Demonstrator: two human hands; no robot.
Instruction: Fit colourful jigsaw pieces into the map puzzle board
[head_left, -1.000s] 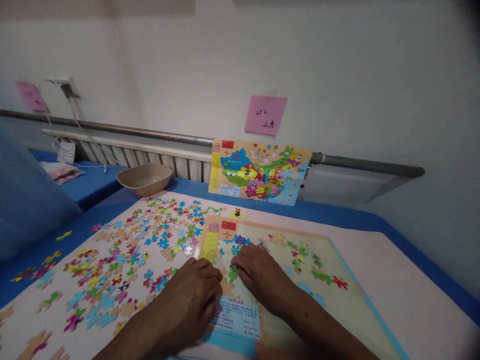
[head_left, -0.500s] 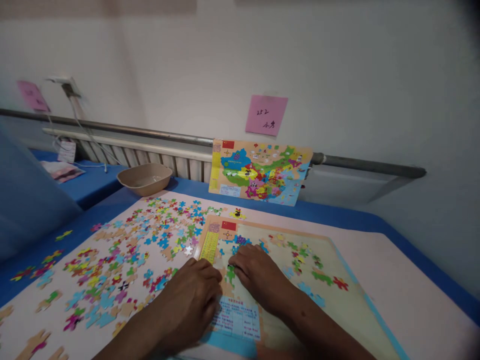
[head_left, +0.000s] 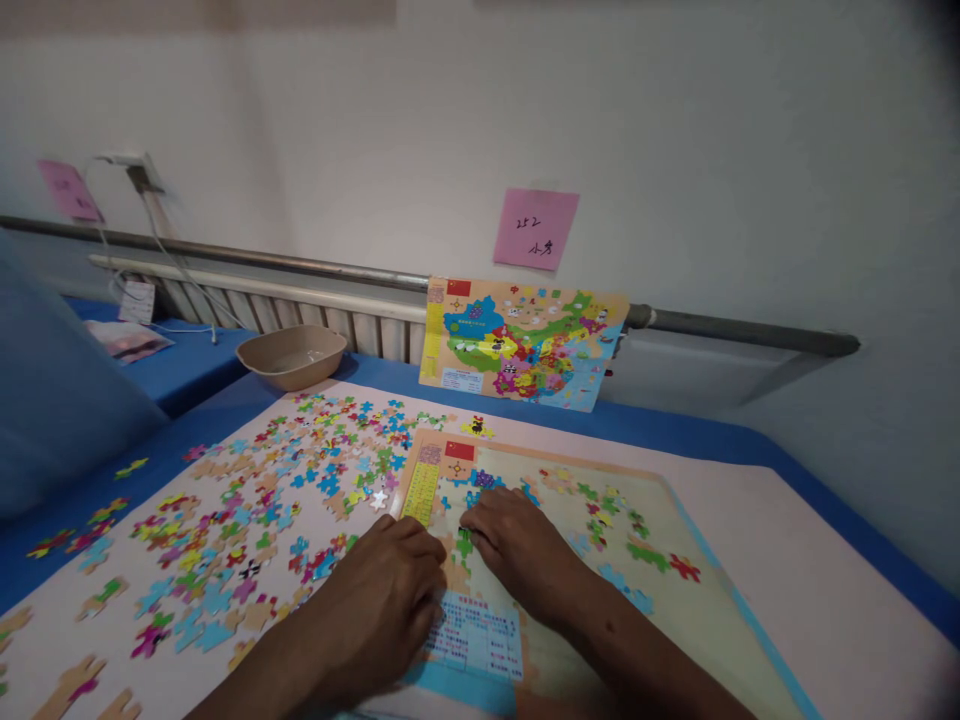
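The jigsaw board (head_left: 585,650) lies flat before me, partly filled with map pieces inside its printed frame. My right hand (head_left: 517,545) is over its left part, fingers bent and pinched together at a small green puzzle piece (head_left: 463,543). Across the board's left side rests my left hand (head_left: 394,590), its fingers curled inward; its fingertips are hidden, and I cannot make out whether they hold anything. Blue and purple joined pieces (head_left: 484,481) lie just beyond the right fingertips. Several green and red pieces (head_left: 646,556) are on the board further right.
Many loose puzzle pieces (head_left: 217,530) are scattered on the pink sheet at left. A beige basin (head_left: 292,358) stands behind them. The printed map picture (head_left: 525,345) leans against the wall below a metal rail (head_left: 742,332). A pink note (head_left: 535,229) hangs above.
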